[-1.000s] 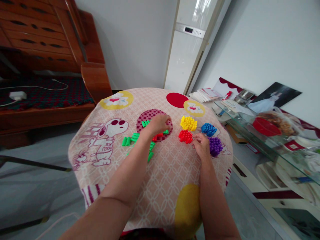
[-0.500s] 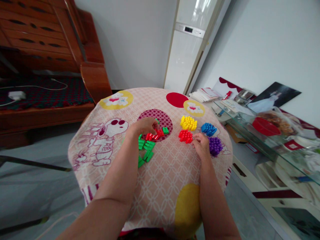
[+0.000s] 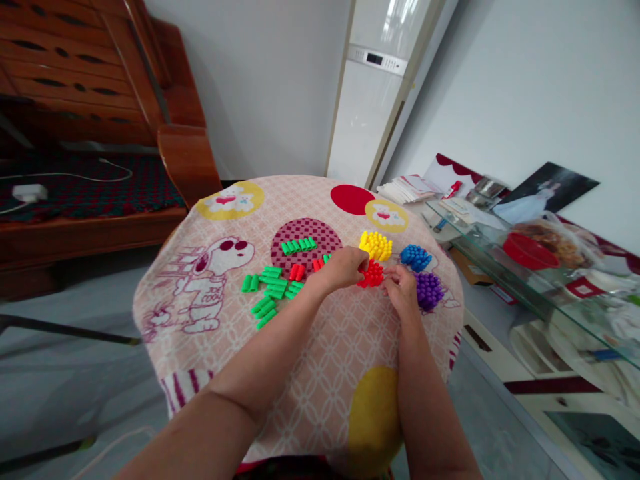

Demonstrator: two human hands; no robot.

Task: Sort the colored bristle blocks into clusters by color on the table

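Observation:
A bundle of red plastic sticks [image 3: 373,274] stands on the table between my two hands. My left hand [image 3: 349,267] reaches across to its left side, fingers pinched on red sticks at the edge. At the right side, my right hand [image 3: 401,288] has its thumb and fingers closed against the same bundle. Behind it stand yellow sticks [image 3: 376,246], with blue sticks [image 3: 415,257] and purple sticks [image 3: 431,291] to the right. Green sticks [image 3: 276,287] lie in small groups to the left. A few red sticks [image 3: 297,272] lie near them, partly hidden by my left hand.
A patterned cloth covers the round table [image 3: 320,373]. To the right is a glass shelf [image 3: 505,267] with papers, a red bowl [image 3: 530,251] and bags. A wooden bench [image 3: 185,160] stands at the back left, near a tall white cabinet unit [image 3: 367,113].
My left hand has moved right, from the loose red sticks to the red bundle, uncovering green and red sticks on the left. My right hand has stayed at the bundle.

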